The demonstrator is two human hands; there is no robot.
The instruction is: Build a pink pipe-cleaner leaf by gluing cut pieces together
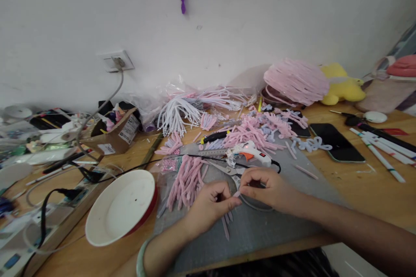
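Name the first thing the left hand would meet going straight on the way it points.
Likely the right hand, just ahead of the left hand, by the small pale piece between them; this single view leaves depth unclear.

My bare left hand (211, 203) curls its fingers, thumb stretched toward my bare right hand (273, 190), whose thumb and forefinger close in a rounded pinch; my forearms (351, 225) slant inward, the fingertips (238, 201) nearly meeting.

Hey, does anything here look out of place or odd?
Yes: a small purple bow-shaped piece sits high on the pale wall, away from the cluttered wooden table. A dark speck also shows inside the round white-and-red bowl.
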